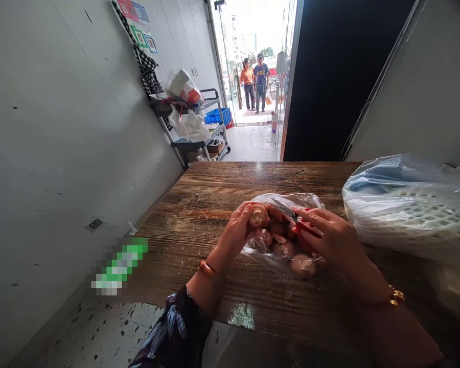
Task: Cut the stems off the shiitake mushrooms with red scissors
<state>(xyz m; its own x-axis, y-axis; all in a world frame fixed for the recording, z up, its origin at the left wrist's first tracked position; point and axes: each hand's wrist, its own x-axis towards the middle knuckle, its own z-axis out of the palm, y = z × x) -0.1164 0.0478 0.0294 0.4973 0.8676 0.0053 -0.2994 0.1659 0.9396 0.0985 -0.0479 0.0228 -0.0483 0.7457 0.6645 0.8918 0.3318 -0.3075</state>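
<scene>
Trimming is apparently between cuts — left hand (237,226) gripping a mushroom (258,216), right hand (334,234) gripping scissors (295,216), bag (311,201) between — and next likely calls for bringing scissors to mushroom.

Brn mushrooms (284,249) — red-hndld scissors (287,209) nr

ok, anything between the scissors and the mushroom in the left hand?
Nothing visible: the scissors, in the right hand, face an open gap to the mushroom in the left hand. Other mushrooms lie in the bag below.
</scene>
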